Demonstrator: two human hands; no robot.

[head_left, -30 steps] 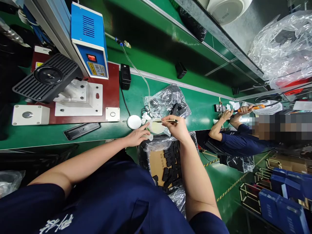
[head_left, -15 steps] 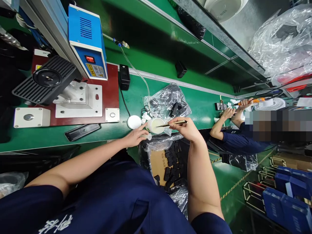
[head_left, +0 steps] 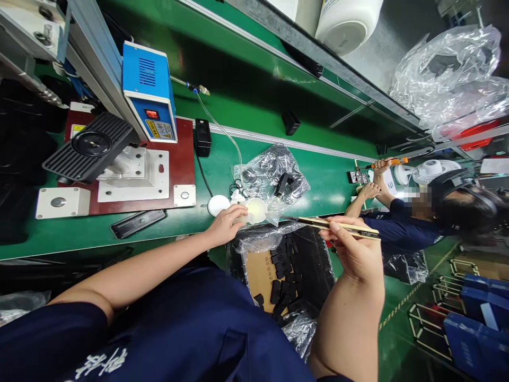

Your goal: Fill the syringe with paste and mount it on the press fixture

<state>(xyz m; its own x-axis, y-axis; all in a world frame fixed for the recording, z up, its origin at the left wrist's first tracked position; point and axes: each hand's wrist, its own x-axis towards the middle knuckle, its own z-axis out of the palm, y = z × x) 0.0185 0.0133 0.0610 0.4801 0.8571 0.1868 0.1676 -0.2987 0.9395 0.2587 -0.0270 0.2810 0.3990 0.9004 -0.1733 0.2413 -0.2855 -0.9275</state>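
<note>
Tweezers (head_left: 312, 221) have swung clear of the tub (head_left: 258, 208), pinched in the right fingers (head_left: 342, 233); left fingers (head_left: 234, 213) beside it, grip unclear.

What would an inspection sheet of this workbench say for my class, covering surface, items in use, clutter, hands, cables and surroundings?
Surface: green bench, partly covered by equipment.
Items in use: pale tub with yellowish contents; slim gold-and-black tool.
Clutter: clear plastic bag holding dark items; white disc; long black part.
Hands: left hand has fingers at the tub, grip unclear; right hand holds the slim tool, its tip apart from the tub.
Cables: black cable between black box and white disc; thin clear tube curving toward the bag.
Surroundings: blue box, red switch lit; carton with black parts below; co-worker holding orange tool.
</note>
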